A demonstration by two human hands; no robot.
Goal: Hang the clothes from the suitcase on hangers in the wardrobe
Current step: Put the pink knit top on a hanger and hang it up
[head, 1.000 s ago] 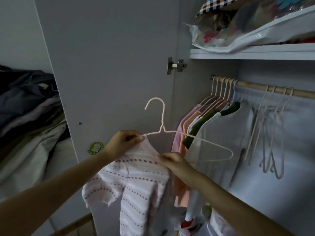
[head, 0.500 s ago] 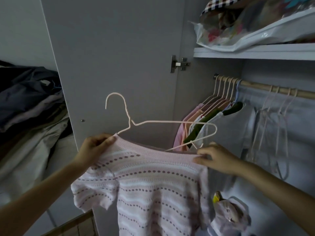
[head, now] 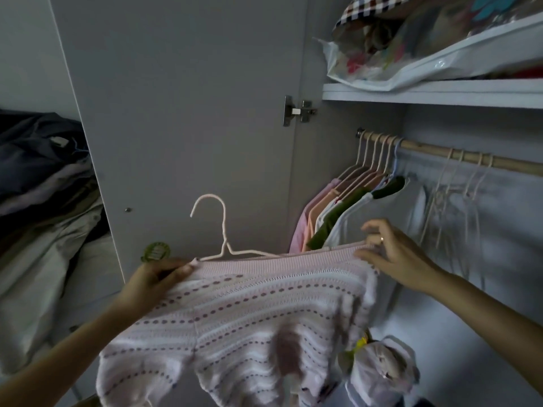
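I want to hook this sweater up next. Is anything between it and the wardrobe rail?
Nothing visible blocks the way. The pink sweater on its hanger is held by both hands, left hand and right hand, below the rail. A bare stretch of rail lies between the hung clothes and the empty hangers.

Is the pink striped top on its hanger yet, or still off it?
On it. The hanger runs into the striped top, only hook and neck showing above the collar, which both hands, left hand and right hand, hold.

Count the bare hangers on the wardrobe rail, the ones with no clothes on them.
4, as far as the blur allows: their hooks sit side by side on the rail right of the hung clothes, at and. More may hang beyond the frame's right edge.
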